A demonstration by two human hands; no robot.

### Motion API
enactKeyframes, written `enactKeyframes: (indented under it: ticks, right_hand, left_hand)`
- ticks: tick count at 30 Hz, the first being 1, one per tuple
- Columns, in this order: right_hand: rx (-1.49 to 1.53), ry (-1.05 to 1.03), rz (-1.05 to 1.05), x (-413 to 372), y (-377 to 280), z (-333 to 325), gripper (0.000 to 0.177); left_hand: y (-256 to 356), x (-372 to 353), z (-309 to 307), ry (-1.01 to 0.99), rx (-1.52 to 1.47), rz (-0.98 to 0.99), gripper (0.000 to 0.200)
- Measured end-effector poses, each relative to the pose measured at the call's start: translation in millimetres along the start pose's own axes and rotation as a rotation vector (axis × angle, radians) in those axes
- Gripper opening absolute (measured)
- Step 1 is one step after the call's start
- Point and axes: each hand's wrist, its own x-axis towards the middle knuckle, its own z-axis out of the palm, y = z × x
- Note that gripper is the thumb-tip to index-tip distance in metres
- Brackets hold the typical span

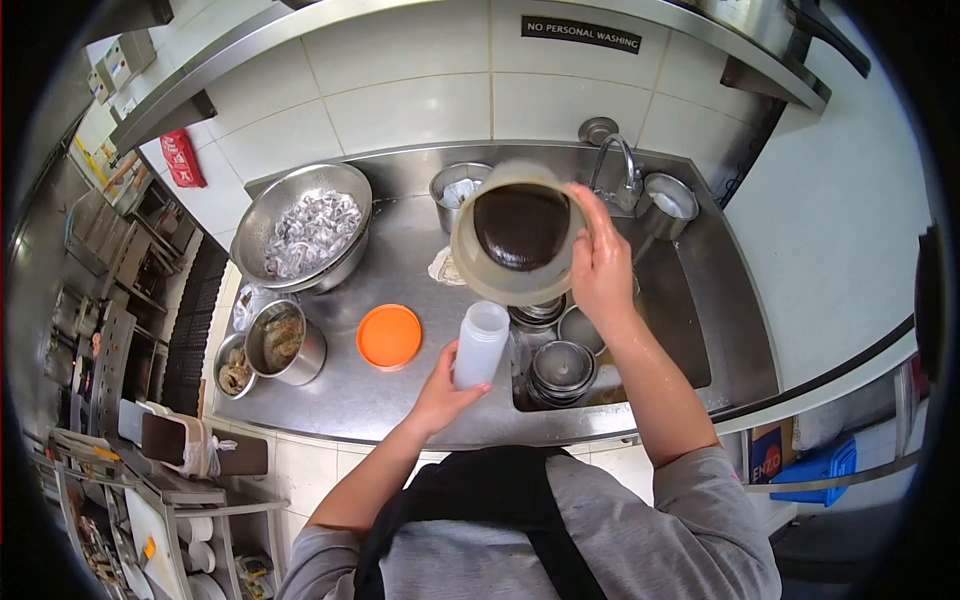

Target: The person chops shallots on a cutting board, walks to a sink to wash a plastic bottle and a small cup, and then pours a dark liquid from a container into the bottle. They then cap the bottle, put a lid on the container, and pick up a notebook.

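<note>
My left hand [437, 395] is closed around a translucent white plastic bottle [481, 350], held upright with its uncapped mouth facing up. Above and slightly right of the bottle, my right hand [603, 265] grips the side of a cloudy plastic tub [468, 268]. The tub is tilted, and dark brown liquid [522, 228] lies inside it. A gap shows between tub and bottle, with no stream visible there. On the steel counter, left of the bottle, lies a round orange lid [389, 337].
Steel bowls of pale, squid-like pieces [312, 235] and a steel pot [287, 343] stand on the left. Stacked metal bowls [562, 370] sit in the sink [680, 330], below a curved faucet [612, 160]. Another steel pot [461, 188] is behind the tub. A shelf [250, 35] runs overhead.
</note>
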Motion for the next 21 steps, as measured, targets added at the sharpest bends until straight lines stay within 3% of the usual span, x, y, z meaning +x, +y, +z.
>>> enactKeyframes:
  ticks: [2,8,21]
  right_hand:
    - [0.003,0.018,-0.05,15.1,-4.7,-1.7,0.058]
    - [-0.056,0.095,-0.179,42.9,-14.6,-7.2,0.057]
    - [-0.049,0.123,-0.224,57.8,-23.7,-18.2,0.057]
  left_hand:
    - [7.8,11.8,11.3,-0.078,0.123,0.05,0.073]
    - [37.0,22.6,31.1,-0.075,0.025,0.065,0.071]
    - [45.7,33.0,42.9,-0.08,0.02,0.099,0.076]
